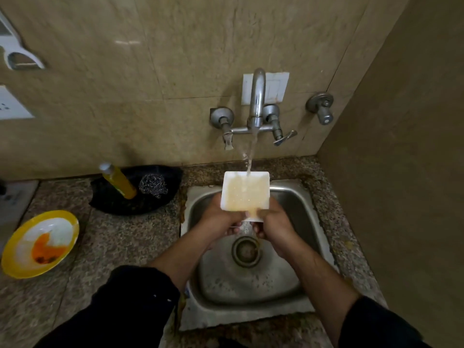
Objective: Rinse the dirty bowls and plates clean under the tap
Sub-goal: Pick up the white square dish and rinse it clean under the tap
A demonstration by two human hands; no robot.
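Note:
A square white dish (244, 193) is held tilted over the steel sink (296, 204), its inside filled with cloudy orange-tinted water. Water runs from the wall tap (257, 101) onto the dish's far edge and spills off its near edge toward the drain (246, 251). My left hand (221, 217) grips the dish's left near corner and my right hand (272, 222) grips its right near corner. A yellow-rimmed plate (40, 243) with orange sauce residue lies on the counter at the left.
A black tray (113, 199) behind the sink's left side holds a yellow soap bottle (119, 180) and a steel scrubber (153, 185). A second valve (321, 106) sticks out of the wall at right. A side wall closes the right.

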